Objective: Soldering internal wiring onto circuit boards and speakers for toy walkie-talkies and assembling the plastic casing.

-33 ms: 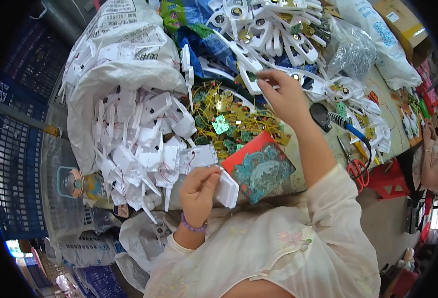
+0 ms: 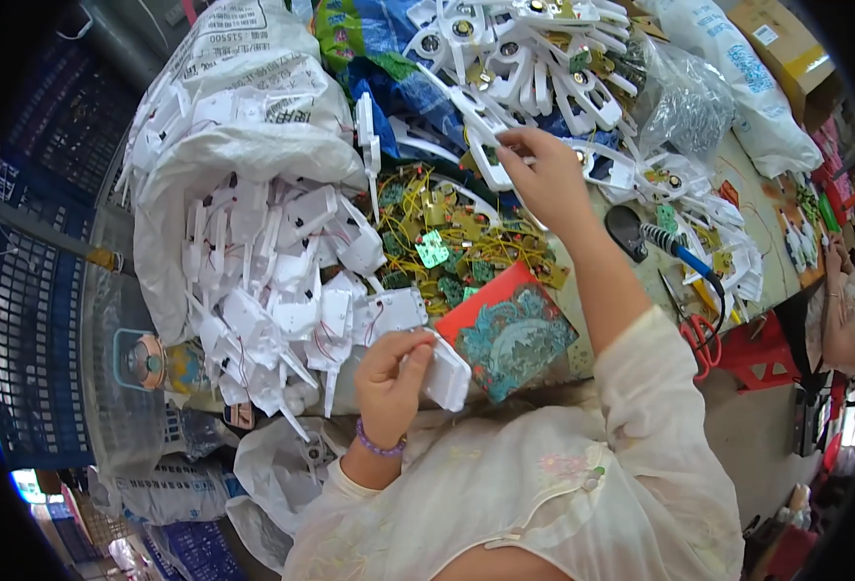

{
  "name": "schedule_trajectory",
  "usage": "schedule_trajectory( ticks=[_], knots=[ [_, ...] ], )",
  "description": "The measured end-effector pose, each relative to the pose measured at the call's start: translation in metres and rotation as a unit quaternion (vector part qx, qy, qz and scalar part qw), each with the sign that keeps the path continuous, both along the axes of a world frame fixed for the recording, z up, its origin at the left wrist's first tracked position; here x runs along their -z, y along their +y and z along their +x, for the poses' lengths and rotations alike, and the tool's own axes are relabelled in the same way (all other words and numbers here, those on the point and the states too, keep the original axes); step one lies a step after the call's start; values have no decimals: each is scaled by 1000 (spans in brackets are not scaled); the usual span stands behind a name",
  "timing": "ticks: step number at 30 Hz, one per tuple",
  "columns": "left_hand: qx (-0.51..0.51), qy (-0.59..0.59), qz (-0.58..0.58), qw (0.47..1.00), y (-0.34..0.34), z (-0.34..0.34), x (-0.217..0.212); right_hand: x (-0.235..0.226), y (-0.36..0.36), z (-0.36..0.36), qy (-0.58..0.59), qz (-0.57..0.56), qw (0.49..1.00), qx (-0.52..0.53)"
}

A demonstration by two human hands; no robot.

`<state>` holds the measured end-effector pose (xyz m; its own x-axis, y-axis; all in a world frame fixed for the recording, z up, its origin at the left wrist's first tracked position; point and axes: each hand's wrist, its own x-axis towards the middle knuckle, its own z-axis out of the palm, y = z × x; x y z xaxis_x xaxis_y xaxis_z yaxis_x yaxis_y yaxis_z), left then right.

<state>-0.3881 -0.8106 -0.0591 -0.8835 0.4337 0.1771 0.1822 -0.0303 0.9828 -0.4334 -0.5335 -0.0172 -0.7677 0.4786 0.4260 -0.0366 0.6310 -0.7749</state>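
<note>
Near my waist, my left hand (image 2: 394, 376) pinches a white plastic housing (image 2: 447, 376), a slim box with rounded corners, between thumb and fingers. My right hand (image 2: 546, 174) reaches forward to the heap of white frames. Its bent fingers are at the near end of a long white plastic frame (image 2: 492, 172); the fingertips partly cover the contact. Below that hand lies a pile of circuit boards (image 2: 431, 250) with yellow wires. A red card with a teal picture (image 2: 510, 334) lies on the table beside the white housing.
On the left, a white woven sack (image 2: 243, 145) spills white housings (image 2: 296, 290) with thin red wires. More white frames (image 2: 534, 58) are heaped at the back. A soldering iron (image 2: 674, 242) and red-handled scissors (image 2: 700, 344) are at right. Blue crates (image 2: 40, 320) stand far left.
My right hand has shifted slightly up and left at the white frame. My left hand and the housing have moved a little to the right.
</note>
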Motion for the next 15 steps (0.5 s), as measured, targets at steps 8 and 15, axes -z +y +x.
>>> schedule_trajectory(
  ticks=[8,15],
  knots=[
    [25,34,21,999,-5,0,7,-1,36,-73,-99,26,993,64],
    [-14,56,-16,998,-11,-4,0,-55,-1,-1,129,-137,979,-77]
  ],
)
